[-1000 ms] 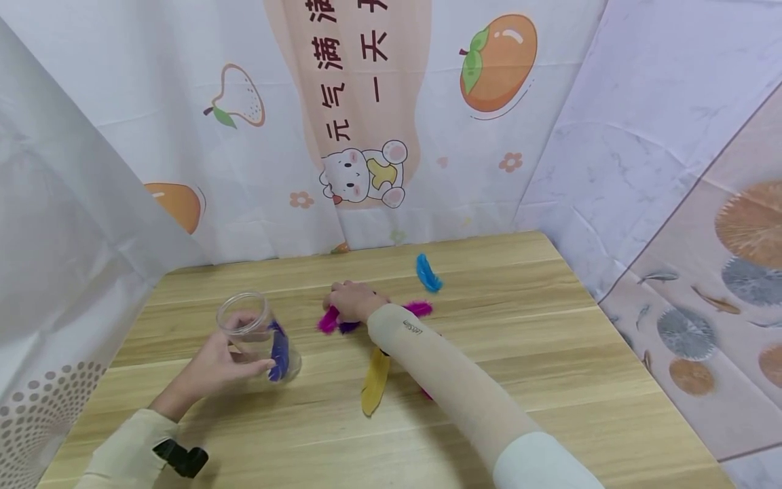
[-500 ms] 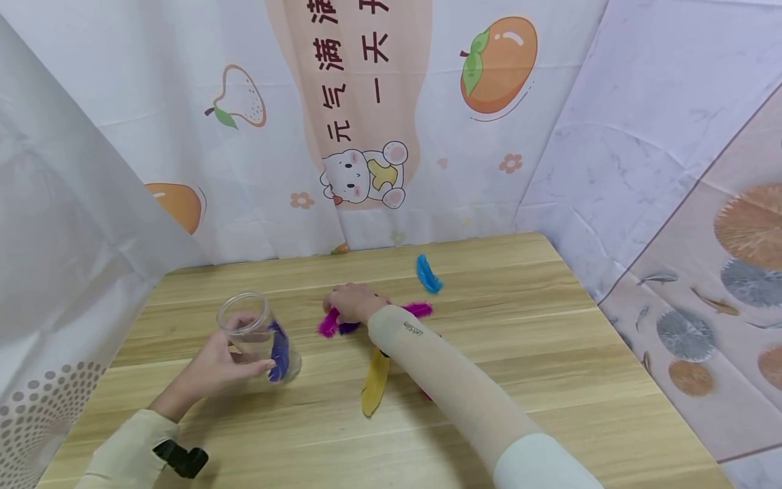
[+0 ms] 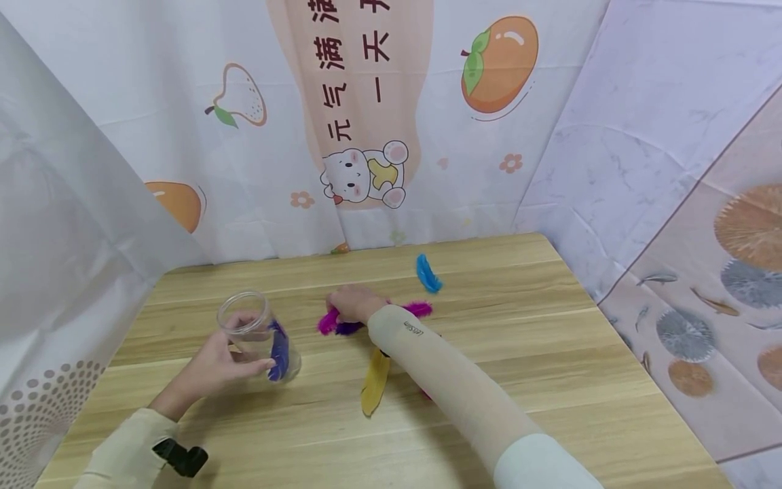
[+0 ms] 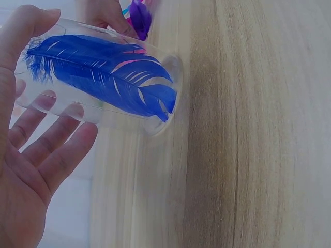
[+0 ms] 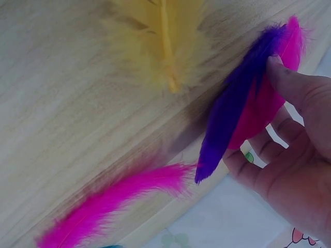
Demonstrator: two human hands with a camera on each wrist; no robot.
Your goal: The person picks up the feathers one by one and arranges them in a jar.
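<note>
My left hand (image 3: 214, 363) grips a clear jar (image 3: 294, 363) standing slightly tilted on the table at left. Inside it leans a dark blue feather (image 4: 103, 75), seen large in the left wrist view. The jar's mouth is uncovered. Mid-table, my right hand (image 3: 356, 303) pinches a purple feather (image 5: 225, 124) and a magenta feather (image 5: 254, 116) together; the thumb lies over them, with fingers behind. Close to that hand are a yellow feather (image 3: 375, 382) and another magenta feather (image 3: 419, 309). The right forearm hides part of the pile in the head view.
A light blue feather (image 3: 428, 274) lies farther back on the wooden table (image 3: 550, 360). Under the right forearm a bit of dark pink feather (image 3: 425, 394) shows. Printed curtains (image 3: 464, 170) hang behind the table and along both sides.
The right hand's knuckles have dipped slightly, and a little more of the purple feather shows under it. The left hand and jar stay where they were.
</note>
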